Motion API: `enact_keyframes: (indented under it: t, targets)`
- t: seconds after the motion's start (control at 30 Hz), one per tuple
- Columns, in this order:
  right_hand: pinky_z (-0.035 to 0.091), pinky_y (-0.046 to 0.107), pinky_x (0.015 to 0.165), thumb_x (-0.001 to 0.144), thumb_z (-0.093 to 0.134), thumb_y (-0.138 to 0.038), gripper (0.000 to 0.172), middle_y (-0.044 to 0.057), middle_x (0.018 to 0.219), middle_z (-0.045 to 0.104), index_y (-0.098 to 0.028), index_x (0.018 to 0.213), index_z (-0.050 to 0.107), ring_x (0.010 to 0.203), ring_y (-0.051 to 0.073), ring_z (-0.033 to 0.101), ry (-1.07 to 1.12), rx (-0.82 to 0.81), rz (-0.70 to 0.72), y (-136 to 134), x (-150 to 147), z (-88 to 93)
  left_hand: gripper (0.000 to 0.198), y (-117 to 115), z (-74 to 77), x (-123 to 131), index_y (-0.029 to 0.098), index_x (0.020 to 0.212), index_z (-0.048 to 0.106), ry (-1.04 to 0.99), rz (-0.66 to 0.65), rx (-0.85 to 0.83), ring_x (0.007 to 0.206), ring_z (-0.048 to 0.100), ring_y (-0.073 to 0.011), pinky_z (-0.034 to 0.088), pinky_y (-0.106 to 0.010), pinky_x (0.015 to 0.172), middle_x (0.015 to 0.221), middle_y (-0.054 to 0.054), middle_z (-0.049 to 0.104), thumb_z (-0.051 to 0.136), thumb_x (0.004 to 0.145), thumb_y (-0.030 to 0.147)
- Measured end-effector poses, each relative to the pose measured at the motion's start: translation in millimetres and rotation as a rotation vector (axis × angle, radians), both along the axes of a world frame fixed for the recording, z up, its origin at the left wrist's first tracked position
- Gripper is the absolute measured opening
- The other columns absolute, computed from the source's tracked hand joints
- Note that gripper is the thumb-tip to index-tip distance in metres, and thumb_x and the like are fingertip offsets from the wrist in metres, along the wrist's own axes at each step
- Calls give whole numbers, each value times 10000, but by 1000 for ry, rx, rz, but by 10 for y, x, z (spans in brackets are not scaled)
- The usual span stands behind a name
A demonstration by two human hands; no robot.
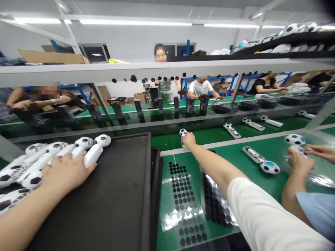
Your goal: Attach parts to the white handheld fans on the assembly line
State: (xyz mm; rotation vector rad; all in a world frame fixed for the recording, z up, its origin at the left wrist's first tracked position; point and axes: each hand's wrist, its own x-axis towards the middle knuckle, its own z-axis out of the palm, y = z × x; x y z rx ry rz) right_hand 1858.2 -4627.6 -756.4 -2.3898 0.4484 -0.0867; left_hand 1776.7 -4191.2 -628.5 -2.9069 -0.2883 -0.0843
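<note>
I stand at a long green workbench [261,126] in a factory room. A white shelf [104,71] spans the view ahead, and several co-workers [201,89] work on the far side of it. A row of dark fixtures [138,106] stands along the far bench. A black tray [91,205] lies to my left on the near side.

My hands are well apart. My left hand [65,172] lies palm down with the fingers spread, resting on a heap of white soccer-ball toys [34,167] on the tray, and it is not clamped on any of them. My right hand [190,139] is extended across the bench and touches a single soccer-ball toy [182,137]. I cannot tell whether this hand is closed on that toy.

Below my right forearm lie a sheet of black round stickers [181,198] and a shiny strip of similar stickers [216,204]. More toys lie in a row [252,123] on the bench beyond. At the right edge, a co-worker's hands [298,157], with a blue sleeve [316,209] behind them, hold another toy [294,141].
</note>
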Motion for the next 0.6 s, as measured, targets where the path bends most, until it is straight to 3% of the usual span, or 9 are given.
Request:
enact_keyframes:
  t: [0.13, 0.23, 0.33, 0.4, 0.5, 0.6]
  targets:
    - [511, 452, 953, 966, 620, -350, 246, 87, 1198, 639, -158, 1117, 653, 1080, 229, 619, 45, -151, 313, 338, -252, -313, 722, -56, -43, 108, 67, 1222, 615, 16, -63, -2, 1301, 370, -499, 292, -594, 1043, 1386, -300, 477, 355, 854, 631]
    - [518, 445, 938, 957, 636, -347, 220, 70, 1118, 667, -149, 1047, 668, 1039, 220, 636, 119, -236, 466, 562, -468, -463, 672, -134, -97, 230, 40, 1238, 577, 55, -133, -95, 1187, 516, -469, 367, -536, 996, 1271, -313, 578, 376, 858, 557]
    - [524, 445, 929, 956, 638, -343, 222, 73, 1113, 666, -144, 1050, 664, 1036, 222, 638, 155, -314, 491, 692, -556, -461, 620, -204, -130, 306, 20, 1221, 546, 43, -160, -230, 985, 643, -433, 450, -476, 876, 1088, -305, 675, 390, 855, 495]
    - [533, 431, 914, 952, 645, -333, 214, 73, 1113, 665, -148, 1059, 663, 1023, 218, 643, 171, -349, 481, 752, -550, -406, 537, -228, -109, 324, 78, 1134, 583, -5, -175, -324, 962, 660, -418, 463, -446, 846, 1028, -257, 707, 435, 832, 497]
    - [545, 410, 893, 948, 654, -316, 207, 75, 1122, 659, -155, 1079, 659, 1011, 214, 646, 183, -369, 461, 835, -501, -316, 338, -233, -35, 319, 170, 793, 615, -39, -154, -489, 891, 675, -397, 477, -395, 754, 881, -189, 726, 605, 713, 498]
    - [553, 383, 871, 953, 647, -309, 192, 71, 1129, 655, -171, 1086, 660, 998, 207, 647, 161, -346, 443, 915, -445, -261, 330, -246, 19, 277, 202, 566, 554, -20, -83, -682, 741, 668, -371, 455, -371, 615, 692, -149, 689, 728, 591, 482]
